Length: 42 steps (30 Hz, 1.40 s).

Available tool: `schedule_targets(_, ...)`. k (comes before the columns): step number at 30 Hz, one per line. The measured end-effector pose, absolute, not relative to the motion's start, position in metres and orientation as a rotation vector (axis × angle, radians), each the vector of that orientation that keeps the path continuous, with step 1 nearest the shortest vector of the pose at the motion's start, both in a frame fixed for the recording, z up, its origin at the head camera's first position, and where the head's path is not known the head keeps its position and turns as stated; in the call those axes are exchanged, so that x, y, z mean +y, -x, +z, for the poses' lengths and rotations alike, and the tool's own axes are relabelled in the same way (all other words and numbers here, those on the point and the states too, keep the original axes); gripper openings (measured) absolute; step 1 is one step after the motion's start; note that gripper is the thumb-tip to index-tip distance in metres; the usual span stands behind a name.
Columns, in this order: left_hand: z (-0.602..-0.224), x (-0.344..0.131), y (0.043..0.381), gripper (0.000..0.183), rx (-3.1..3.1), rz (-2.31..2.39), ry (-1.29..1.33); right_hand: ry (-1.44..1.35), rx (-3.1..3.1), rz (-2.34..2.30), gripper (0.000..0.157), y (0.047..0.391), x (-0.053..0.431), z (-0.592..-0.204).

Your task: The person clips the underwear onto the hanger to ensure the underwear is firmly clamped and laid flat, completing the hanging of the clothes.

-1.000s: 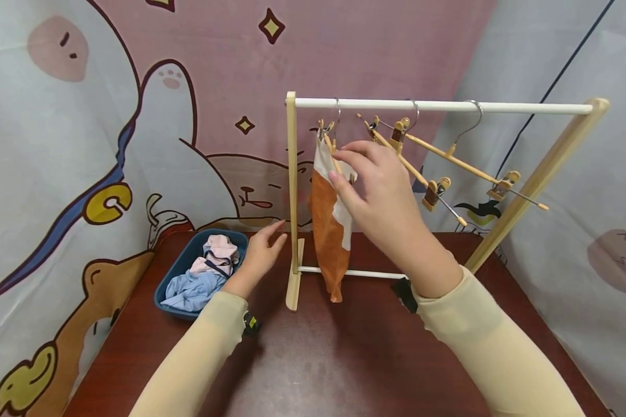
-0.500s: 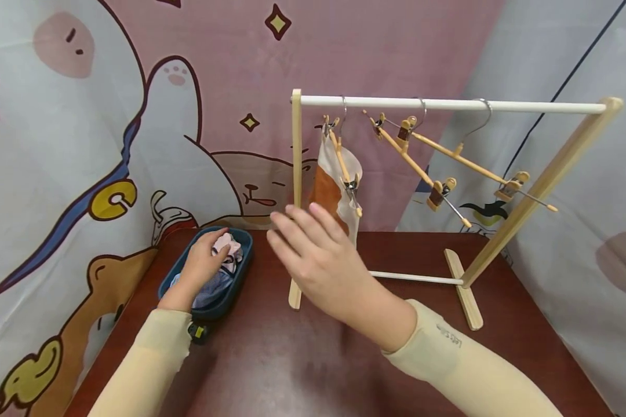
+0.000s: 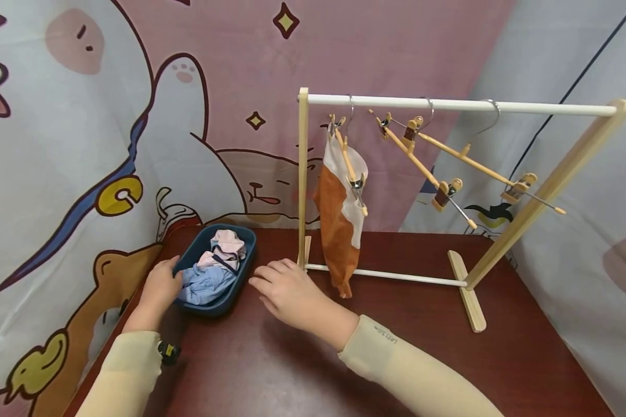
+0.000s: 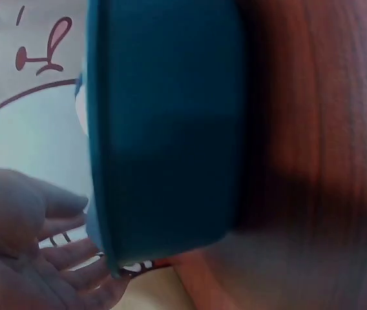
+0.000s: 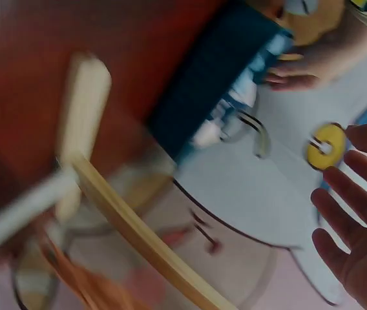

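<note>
A dark blue basket (image 3: 220,308) stands on the left of the table, holding a light blue garment (image 3: 206,284) and a pink one (image 3: 227,243) with dark trim. My left hand (image 3: 160,285) is at the basket's left rim, and in the left wrist view its fingers (image 4: 73,255) extend loosely by the rim's corner. Whether it touches the blue garment I cannot tell. My right hand (image 3: 292,292) hovers between basket and rack, holding nothing; its fingers (image 5: 342,200) are spread in the right wrist view. An orange and white cloth (image 3: 336,223) hangs clipped on a hanger (image 3: 347,159).
A wooden garment rack (image 3: 304,174) with a white top bar (image 3: 386,103) stands on the dark red table (image 3: 271,370). Two clip hangers carrying nothing, a nearer one (image 3: 417,163) and a farther one (image 3: 464,155), hang on its right. A cartoon-printed backdrop (image 3: 229,69) encloses the table.
My right hand has left the hanger with the cloth and come down leftward, toward the basket. My left hand has moved from beside the rack, over the basket, to its left rim.
</note>
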<state>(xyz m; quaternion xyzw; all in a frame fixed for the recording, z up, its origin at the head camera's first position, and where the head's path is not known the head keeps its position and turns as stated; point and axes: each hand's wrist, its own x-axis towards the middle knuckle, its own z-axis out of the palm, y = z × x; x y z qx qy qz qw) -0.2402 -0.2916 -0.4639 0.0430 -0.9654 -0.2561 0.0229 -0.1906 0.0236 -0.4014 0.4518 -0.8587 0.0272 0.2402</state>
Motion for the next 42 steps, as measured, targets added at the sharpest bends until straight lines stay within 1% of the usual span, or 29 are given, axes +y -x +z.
schedule_targets(6, -0.473, -0.303, 0.236, 0.042, -3.012, -0.794, -0.345, -1.259, -2.542, 0.096, 0.035, 0.202, 0.001, -0.435)
schedule_targets(11, -0.478, -0.308, 0.232, 0.035, -2.951, -0.822, -0.431, -1.272, -2.629, 0.113, 0.036, 0.207, -0.018, -0.451)
schedule_targets(19, -0.477, -0.304, 0.229, 0.030, -2.907, -0.834, -0.428, -1.186, -2.652, 0.166, 0.033, 0.219, -0.040, -0.469)
schedule_targets(26, -0.477, -0.295, 0.225, 0.025, -2.867, -0.613, -0.371, -1.159, -2.710, 0.166, 0.034, 0.224, -0.061, -0.481)
schedule_targets(33, -0.479, -0.289, 0.226, 0.019, -2.845, -0.462, -0.332, -1.122, -2.776, 0.147, 0.037, 0.229, -0.085, -0.484)
schedule_targets(42, -0.481, -0.289, 0.227, 0.022, -2.854, -0.523, -0.358, -1.067, -2.945, 0.009, 0.040, 0.233, -0.102, -0.486)
